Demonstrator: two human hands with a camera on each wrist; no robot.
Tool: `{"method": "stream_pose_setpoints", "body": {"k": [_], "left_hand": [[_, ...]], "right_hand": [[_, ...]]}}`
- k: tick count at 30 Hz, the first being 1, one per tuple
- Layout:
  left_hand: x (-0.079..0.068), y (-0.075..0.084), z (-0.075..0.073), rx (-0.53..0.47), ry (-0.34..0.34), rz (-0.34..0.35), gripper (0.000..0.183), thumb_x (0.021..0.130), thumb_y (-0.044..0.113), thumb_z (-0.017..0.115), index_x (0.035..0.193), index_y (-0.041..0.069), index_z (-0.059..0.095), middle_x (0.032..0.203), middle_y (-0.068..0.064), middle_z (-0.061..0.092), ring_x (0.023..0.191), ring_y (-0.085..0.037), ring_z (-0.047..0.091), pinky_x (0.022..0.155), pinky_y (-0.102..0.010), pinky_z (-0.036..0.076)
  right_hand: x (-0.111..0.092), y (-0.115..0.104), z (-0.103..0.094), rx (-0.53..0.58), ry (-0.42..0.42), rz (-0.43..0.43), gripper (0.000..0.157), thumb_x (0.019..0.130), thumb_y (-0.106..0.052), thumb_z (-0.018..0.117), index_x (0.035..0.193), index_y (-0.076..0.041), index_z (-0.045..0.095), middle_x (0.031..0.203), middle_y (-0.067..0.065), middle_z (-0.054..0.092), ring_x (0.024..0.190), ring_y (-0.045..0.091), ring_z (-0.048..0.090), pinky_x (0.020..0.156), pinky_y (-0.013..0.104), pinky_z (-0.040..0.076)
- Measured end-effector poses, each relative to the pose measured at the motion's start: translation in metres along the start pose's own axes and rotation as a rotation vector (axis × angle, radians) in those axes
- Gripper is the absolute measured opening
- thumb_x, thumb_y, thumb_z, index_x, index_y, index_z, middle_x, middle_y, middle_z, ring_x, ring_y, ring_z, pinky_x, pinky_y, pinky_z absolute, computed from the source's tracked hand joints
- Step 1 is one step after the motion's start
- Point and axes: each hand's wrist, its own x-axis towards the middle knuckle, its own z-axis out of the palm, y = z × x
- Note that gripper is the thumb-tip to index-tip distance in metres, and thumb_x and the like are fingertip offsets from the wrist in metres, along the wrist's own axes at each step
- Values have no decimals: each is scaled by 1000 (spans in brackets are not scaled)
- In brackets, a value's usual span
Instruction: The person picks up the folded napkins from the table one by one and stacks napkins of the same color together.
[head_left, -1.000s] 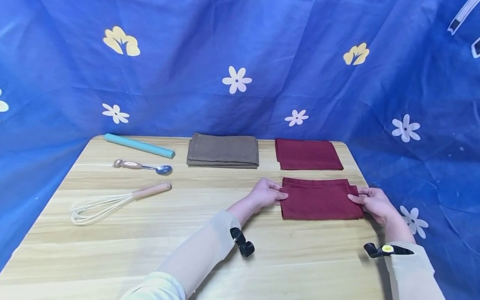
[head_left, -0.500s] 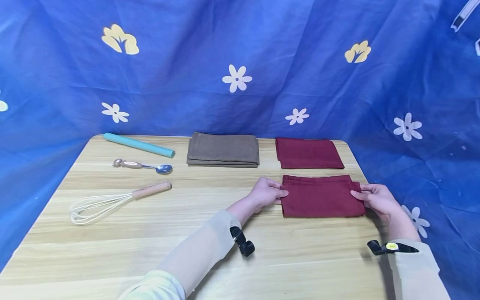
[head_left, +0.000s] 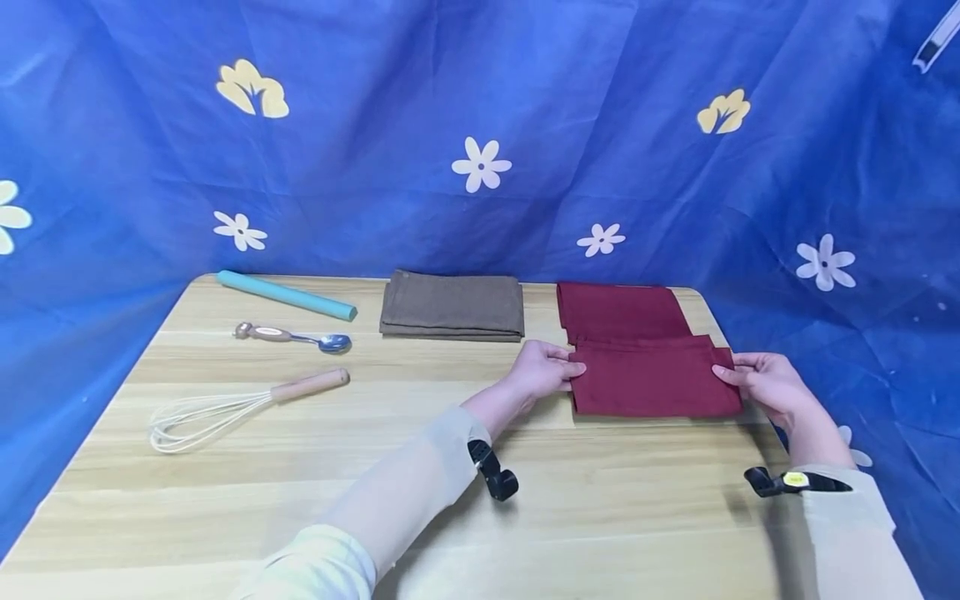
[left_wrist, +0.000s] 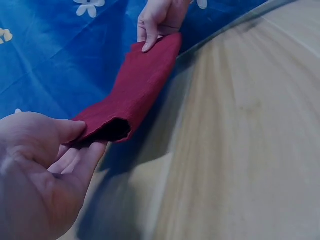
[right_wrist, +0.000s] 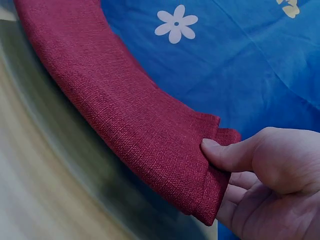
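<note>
- Head view: a blue backdrop (head_left: 360, 167) with white and yellow flower shapes hangs behind and beside everything.
- Pale wood-grain tabletop (head_left: 225, 500) in front of it, bearing the items below.
- Folded dark-red cloth (head_left: 652, 382), held level above the right part of the tabletop between both hands; in the head view it overlaps the near edge of the second red cloth, and the left wrist view shows an opening between its layers.
- Folded grey-brown cloth (head_left: 452, 307), at the back, near the middle.
- Second red cloth (head_left: 622, 311), also folded, lying at the back right.
- Whisk (head_left: 273, 395), at the left, handle pointing right.
- Left hand (head_left: 534, 372): fingers narrow, pinching the left end of the held cloth, thumb on top.
- Right hand (head_left: 771, 385): the same pinch at its right end.
- Teal rod (head_left: 285, 294), back left.
- Spoon (head_left: 281, 335), between rod and whisk.
</note>
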Motion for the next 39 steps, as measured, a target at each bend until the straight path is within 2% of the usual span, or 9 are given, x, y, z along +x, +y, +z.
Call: {"method": "stream_pose_setpoints", "body": {"k": [2,8,14,18,20,27,32,36,39], "left_hand": [[3,6,0,-6,25,18,31,92,-4,80,118,-13,67,98,-18,76,80,-21,75,73,-33,65],[11,18,1,6,66,31,29,92,-3,80,118,-12,69,96,-17,77,80,-21,75,73,-32,65],[22,25,2,-6,105,41,26,93,-2,80,116,-10,71,98,-18,77,82,-22,77,74,-32,64],[29,30,-2,-56,143,-2,34,93,1,81,122,-10,69,104,-16,75,90,-24,77,79,-32,64],[33,32,-3,-73,164,-23,36,94,5,81,126,-7,69,104,-13,74,87,-24,77,81,-33,64],[45,32,-3,-100,215,-7,25,97,9,79,120,-1,75,99,-8,73,74,-14,71,65,-24,60],[54,33,-1,-92,253,-8,25,93,2,81,116,-3,76,103,-11,73,89,-20,76,78,-29,63],[61,35,-1,-78,264,-2,26,92,2,82,117,-2,76,107,-12,73,95,-22,76,85,-33,63],[67,36,-2,-63,276,6,26,93,5,82,118,-3,75,110,-12,72,95,-22,75,87,-34,62]], "right_hand": [[5,-5,1,13,-13,-20,10,100,-8,76,109,-5,74,87,-5,77,72,8,71,66,23,60],[16,-22,1,-38,-13,-41,29,102,-8,72,122,10,61,88,-8,75,77,6,71,70,23,60],[26,-35,0,-63,-13,-57,35,103,-9,71,126,14,56,89,-9,75,79,6,72,73,23,61],[35,-41,5,-49,-9,-70,36,103,-7,69,127,15,52,89,-11,74,80,3,71,74,21,61],[40,-44,6,4,-20,-72,28,102,-3,69,122,12,56,89,-9,74,80,4,71,73,21,61],[54,-54,10,152,-65,-63,11,101,4,67,110,-1,63,90,-4,74,80,7,70,71,23,61],[62,-60,13,152,-40,-59,12,101,5,67,104,-6,69,89,-4,75,79,8,72,71,24,62],[71,-61,13,129,2,-62,11,102,3,66,112,-1,66,87,-5,76,78,7,72,70,23,61],[80,-59,15,98,25,-57,25,103,1,65,126,7,57,86,-9,74,78,4,70,70,20,60]]}}
